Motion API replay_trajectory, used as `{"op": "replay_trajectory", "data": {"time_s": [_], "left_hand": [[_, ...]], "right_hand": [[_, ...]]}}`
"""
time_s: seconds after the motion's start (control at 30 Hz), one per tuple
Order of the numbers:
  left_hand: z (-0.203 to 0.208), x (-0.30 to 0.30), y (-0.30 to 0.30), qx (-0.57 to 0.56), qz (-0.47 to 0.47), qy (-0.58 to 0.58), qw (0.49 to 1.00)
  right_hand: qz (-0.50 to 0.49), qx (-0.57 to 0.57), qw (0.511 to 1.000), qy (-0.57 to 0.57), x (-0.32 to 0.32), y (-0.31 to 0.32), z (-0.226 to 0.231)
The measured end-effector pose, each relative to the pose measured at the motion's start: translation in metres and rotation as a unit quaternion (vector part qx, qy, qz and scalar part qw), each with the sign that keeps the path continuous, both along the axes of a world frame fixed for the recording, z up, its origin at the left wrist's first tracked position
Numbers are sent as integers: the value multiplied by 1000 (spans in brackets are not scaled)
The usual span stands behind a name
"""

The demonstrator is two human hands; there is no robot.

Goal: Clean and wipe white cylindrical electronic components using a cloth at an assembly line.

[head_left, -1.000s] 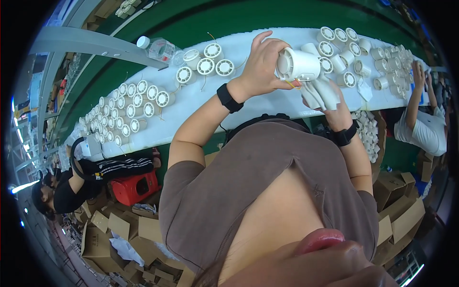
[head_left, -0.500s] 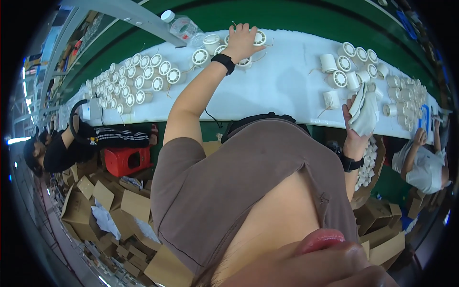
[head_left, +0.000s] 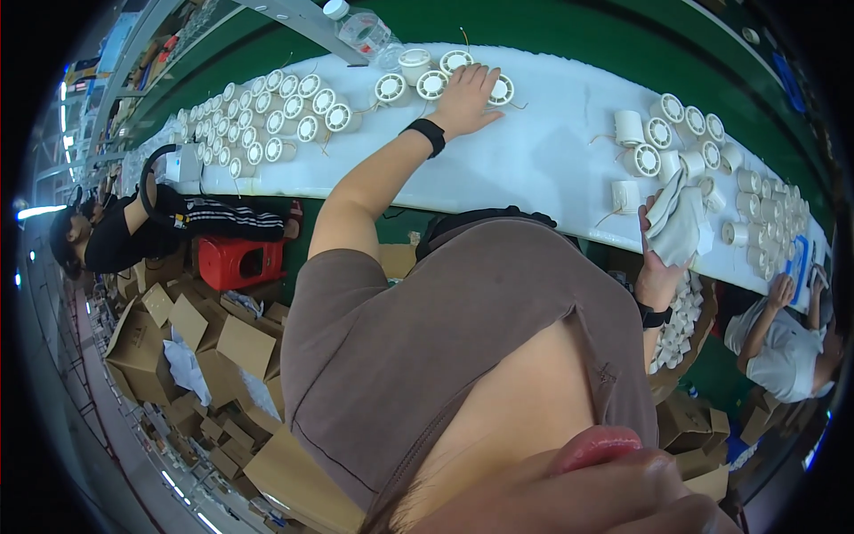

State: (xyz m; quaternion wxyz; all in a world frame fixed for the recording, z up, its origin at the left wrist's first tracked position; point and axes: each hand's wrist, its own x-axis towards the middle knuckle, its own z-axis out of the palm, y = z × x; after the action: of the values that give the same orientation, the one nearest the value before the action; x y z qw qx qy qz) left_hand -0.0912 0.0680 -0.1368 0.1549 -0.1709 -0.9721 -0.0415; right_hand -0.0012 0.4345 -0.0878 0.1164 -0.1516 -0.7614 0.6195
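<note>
My left hand (head_left: pixel 467 100) lies over a small cluster of white round parts, its fingers stretched out and the thumb apart. Each part is a short cylinder with a slotted top, and several trail thin wires. One slotted white part (head_left: pixel 432 85) shows just left of the hand and another stands behind its fingertips; what lies under the palm is hidden. In my right hand (head_left: pixel 656 278), at the table's near edge, is a crumpled pale grey cloth (head_left: pixel 673 224). Beside the cloth lies a white part (head_left: pixel 625 197) on its side, its wire toward the left.
Rows of similar parts (head_left: pixel 307 129) stand on the white tabletop (head_left: pixel 525 147) at left, more at right. A clear bottle (head_left: pixel 366 36) leans by a metal post. Left of me are a seated person (head_left: pixel 124 222), a red stool (head_left: pixel 236 261) and cardboard boxes (head_left: pixel 209 329); another person (head_left: pixel 783 343) works at right.
My left hand has drawn slightly nearer over the cluster, uncovering a part behind its fingertips. My right hand still holds the cloth. The whole view has shifted a little.
</note>
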Motion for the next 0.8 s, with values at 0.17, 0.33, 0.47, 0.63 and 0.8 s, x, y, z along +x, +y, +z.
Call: {"op": "replay_trajectory", "data": {"time_s": [0.17, 0.33, 0.47, 0.63, 0.8], "left_hand": [[-6, 11, 7, -1, 21, -18, 1000], [0, 9, 10, -13, 64, -52, 997], [13, -11, 20, 65, 39, 6, 997], [52, -103, 14, 217, 114, 89, 965], [23, -177, -41, 168, 316, 88, 930]], "right_hand": [[119, 37, 991, -39, 3, -8, 29], [131, 41, 988, -68, 4, -21, 45], [123, 19, 989, -77, 1, -25, 49], [124, -13, 989, -79, -7, -16, 42], [78, 124, 986, -82, -3, -28, 49]]}}
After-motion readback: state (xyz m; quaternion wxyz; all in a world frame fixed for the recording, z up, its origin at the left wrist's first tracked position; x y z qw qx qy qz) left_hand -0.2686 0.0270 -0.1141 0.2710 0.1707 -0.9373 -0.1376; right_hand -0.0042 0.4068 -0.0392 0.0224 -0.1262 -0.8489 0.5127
